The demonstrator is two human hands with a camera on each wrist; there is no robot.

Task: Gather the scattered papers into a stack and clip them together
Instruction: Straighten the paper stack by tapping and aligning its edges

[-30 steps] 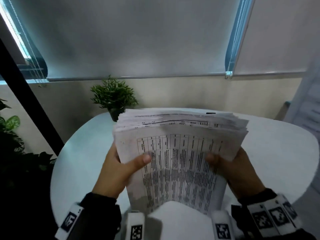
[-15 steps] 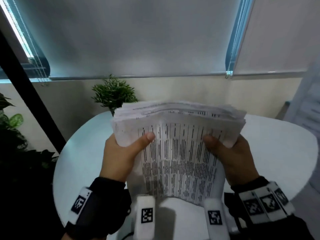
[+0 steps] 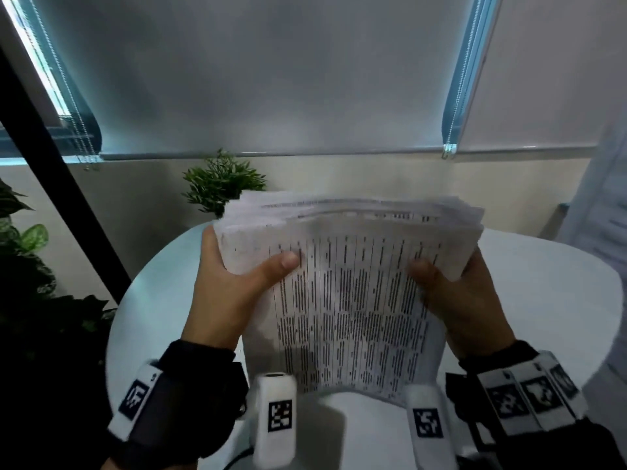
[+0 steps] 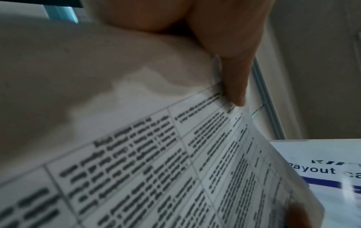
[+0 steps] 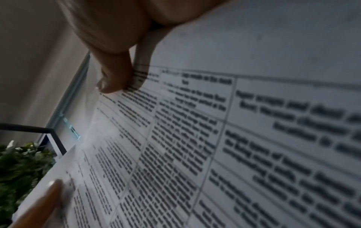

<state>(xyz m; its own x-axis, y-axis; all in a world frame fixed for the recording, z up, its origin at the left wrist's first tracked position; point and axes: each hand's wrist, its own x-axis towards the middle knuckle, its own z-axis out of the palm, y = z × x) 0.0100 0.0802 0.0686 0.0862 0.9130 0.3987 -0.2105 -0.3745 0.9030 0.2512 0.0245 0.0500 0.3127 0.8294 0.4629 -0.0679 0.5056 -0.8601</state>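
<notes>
1. Above the round white table (image 3: pixel 543 300), you hold the stack of papers (image 3: pixel 356 300) upright in both hands, its lower edge down near the tabletop in front of your wrists.
2. Your left hand (image 3: pixel 230 293) grips the left side of the stack: the thumb lies across the printed front sheet, and the rest of the fingers are hidden behind the pages.
3. Your right hand (image 3: pixel 464 300) grips the right side the same way, thumb on the front and fingers out of sight behind.
4. The top edges of the sheets are uneven (several pages sit higher and fan back from the front one), so the stack is not squared.
5. The front sheet carries a table of dense printed text in columns; the print is too blurred to read.
6. From the left wrist, your thumb (image 4: pixel 230 61) presses the printed page near its edge, and a white sign (image 4: pixel 322 169) with the word "payout" shows past the paper.
7. From the right wrist, your thumb (image 5: pixel 117 74) lies on the page, and a fingertip of the other hand (image 5: pixel 48 195) touches the far edge.
8. A small green potted plant (image 3: pixel 220 184) stands at the far side of the table, just behind the stack's left corner.
9. Larger leafy plants (image 3: pixel 27 249) sit off to the left, and closed roller blinds (image 3: pixel 254 79) cover the windows behind.
</notes>
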